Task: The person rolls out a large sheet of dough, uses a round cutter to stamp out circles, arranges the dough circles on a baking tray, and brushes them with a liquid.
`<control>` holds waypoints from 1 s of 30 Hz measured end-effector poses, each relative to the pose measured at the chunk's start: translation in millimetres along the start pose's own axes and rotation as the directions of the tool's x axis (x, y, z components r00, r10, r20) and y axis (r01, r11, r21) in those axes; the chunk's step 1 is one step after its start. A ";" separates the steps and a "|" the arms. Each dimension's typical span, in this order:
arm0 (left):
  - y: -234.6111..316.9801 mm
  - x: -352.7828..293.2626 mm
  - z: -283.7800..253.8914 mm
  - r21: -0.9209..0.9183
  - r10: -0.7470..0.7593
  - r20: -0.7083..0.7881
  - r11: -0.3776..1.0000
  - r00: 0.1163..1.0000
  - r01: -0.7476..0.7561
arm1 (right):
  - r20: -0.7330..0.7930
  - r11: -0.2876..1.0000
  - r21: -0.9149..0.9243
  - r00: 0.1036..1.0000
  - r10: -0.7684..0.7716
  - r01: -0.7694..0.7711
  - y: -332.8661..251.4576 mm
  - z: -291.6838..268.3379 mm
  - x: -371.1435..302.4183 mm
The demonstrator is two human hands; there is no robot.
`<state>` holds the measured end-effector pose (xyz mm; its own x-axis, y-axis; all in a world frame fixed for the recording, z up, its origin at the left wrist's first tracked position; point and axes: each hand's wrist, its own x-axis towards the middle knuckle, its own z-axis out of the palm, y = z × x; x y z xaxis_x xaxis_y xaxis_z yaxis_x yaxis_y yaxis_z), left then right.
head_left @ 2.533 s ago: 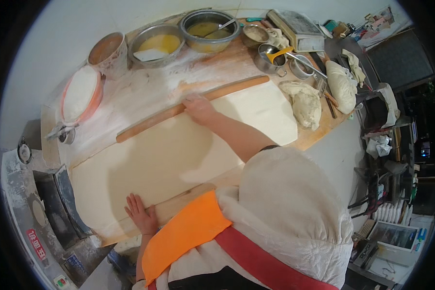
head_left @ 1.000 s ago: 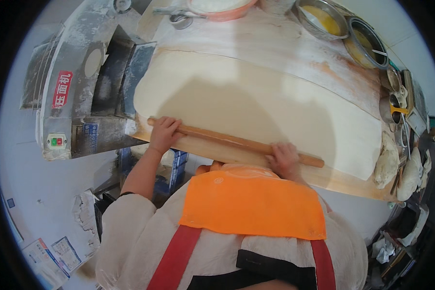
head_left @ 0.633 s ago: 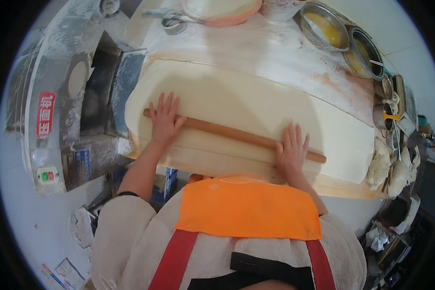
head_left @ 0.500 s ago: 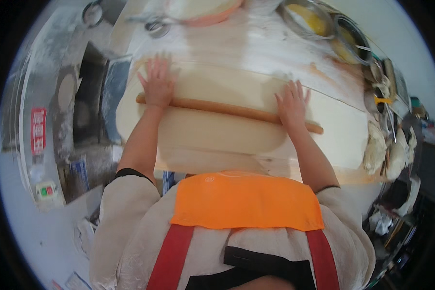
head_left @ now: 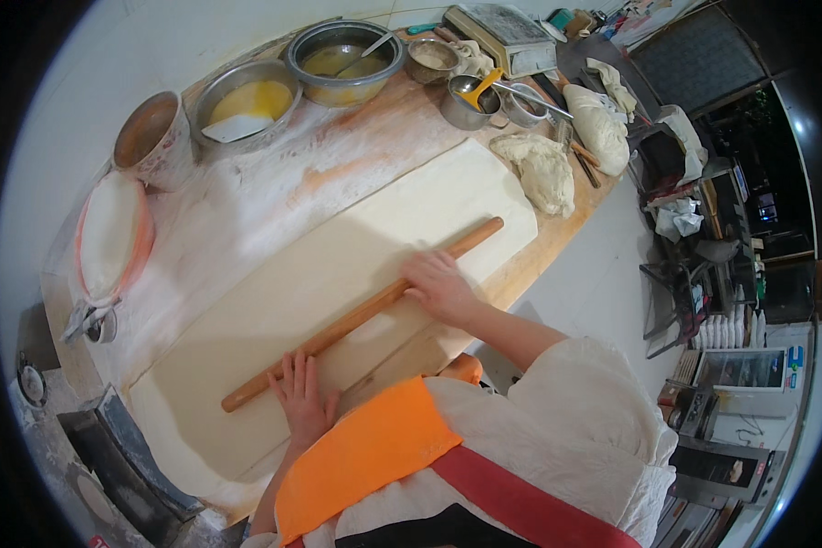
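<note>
tan cylindrical wooden rolling pin point(head_left: 363, 312) | plain cream flat dough sheet point(head_left: 338, 265) | salmon-pink round basin point(head_left: 145, 236) | plain orange cloth flap point(head_left: 370, 447) | dark-red fabric strap point(head_left: 521, 500)

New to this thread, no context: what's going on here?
A person in beige sleeves has both bare hands at a long brown wooden rolling pin: left hand near its near-left end, right hand past its middle. The pin lies lengthwise on a broad, thin, pale dough sheet, spread on a floury wooden table. A rough, pale dough lump sits by the sheet's far right end.
</note>
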<state>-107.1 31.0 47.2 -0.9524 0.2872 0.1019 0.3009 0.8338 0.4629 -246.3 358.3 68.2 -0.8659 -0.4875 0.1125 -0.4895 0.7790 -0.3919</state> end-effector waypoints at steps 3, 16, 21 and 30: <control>3.9 32.0 5.3 0.170 -0.152 0.045 0.975 0.987 0.142 | -0.114 0.996 -0.069 0.992 0.045 -0.054 26.3 10.4 15.6; 21.3 293.0 49.3 0.302 -0.249 -0.082 0.917 0.965 0.262 | -0.770 0.877 0.203 0.483 0.417 -0.435 324.9 -181.4 84.4; 35.3 368.7 56.3 0.186 -0.261 -0.053 0.946 0.964 0.266 | -0.468 0.470 -0.199 0.504 0.725 -0.860 526.9 -206.6 -54.0; 83.8 400.6 99.7 0.077 -0.057 -0.031 0.995 0.998 0.059 | -0.458 0.575 -0.228 0.607 0.649 -0.786 448.4 -201.2 -96.1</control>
<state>-458.7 262.9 39.1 -0.9690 0.2244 0.1031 0.2470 0.8829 0.3993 -403.4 833.8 65.4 -0.8909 0.3901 0.2325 0.3755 0.9208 -0.1059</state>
